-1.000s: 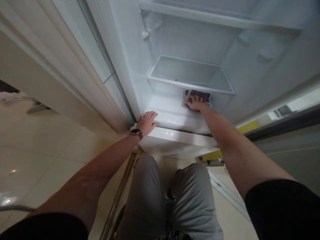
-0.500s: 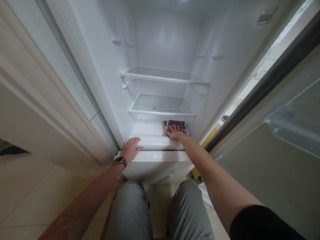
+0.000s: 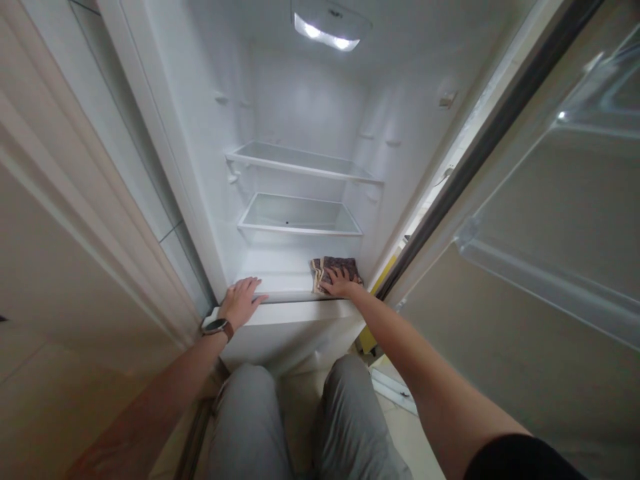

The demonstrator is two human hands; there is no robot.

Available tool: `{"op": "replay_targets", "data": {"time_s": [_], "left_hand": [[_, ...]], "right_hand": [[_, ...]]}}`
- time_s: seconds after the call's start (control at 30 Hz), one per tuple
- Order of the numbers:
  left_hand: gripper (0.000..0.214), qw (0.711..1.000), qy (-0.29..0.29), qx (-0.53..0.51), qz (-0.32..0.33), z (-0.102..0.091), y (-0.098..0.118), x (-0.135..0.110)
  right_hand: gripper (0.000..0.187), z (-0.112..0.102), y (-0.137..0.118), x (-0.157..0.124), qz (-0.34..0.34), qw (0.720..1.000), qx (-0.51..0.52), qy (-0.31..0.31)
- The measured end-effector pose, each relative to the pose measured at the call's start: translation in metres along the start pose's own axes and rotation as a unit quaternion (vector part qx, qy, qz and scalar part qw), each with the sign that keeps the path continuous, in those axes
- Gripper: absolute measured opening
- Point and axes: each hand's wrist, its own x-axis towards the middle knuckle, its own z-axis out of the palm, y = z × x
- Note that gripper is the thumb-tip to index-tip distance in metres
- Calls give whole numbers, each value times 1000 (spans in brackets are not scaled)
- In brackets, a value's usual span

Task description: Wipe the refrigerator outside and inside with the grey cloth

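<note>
I face an open white fridge (image 3: 280,120) with nothing on its shelves. My right hand (image 3: 340,285) lies flat, fingers spread, pressing a dark patterned cloth (image 3: 340,266) onto the bottom ledge at its right end. My left hand (image 3: 241,301), with a watch on the wrist, rests open on the front left edge of the same ledge (image 3: 287,287). Two glass shelves (image 3: 300,223) sit above the cloth.
The fridge door (image 3: 540,267) stands open on the right with clear door bins. A lamp (image 3: 325,30) glows in the fridge ceiling. A pale cabinet side (image 3: 75,200) is on the left. My knees in grey trousers (image 3: 280,420) are below the fridge front.
The view has tilted upward, bringing in the upper shelf and lamp. My right hand and the cloth have slid slightly toward the front edge of the ledge. The left hand stays put.
</note>
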Motion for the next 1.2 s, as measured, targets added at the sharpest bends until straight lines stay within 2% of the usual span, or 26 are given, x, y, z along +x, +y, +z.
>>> {"op": "replay_targets", "data": {"time_s": [0.17,0.5,0.8,0.97,1.2], "left_hand": [[47,1000,6,2,3,3,-2,-1],[46,1000,8,-10,-5,4,-2,-2],[45,1000,16,7,-5,11,-5,-5],[46,1000,18,8,-5,12,-6,-7],[45,1000,16,-9,-9,11,-6,-8]], "right_hand": [[86,-2,10,9,-7,1000,3,-1],[82,-9,14,32,-30,1000,-6,-7],[85,-17,15,62,-38,999,-10,-2],[86,-24,10,87,-25,1000,-7,8],[84,-35,7,139,-20,999,0,26]]}}
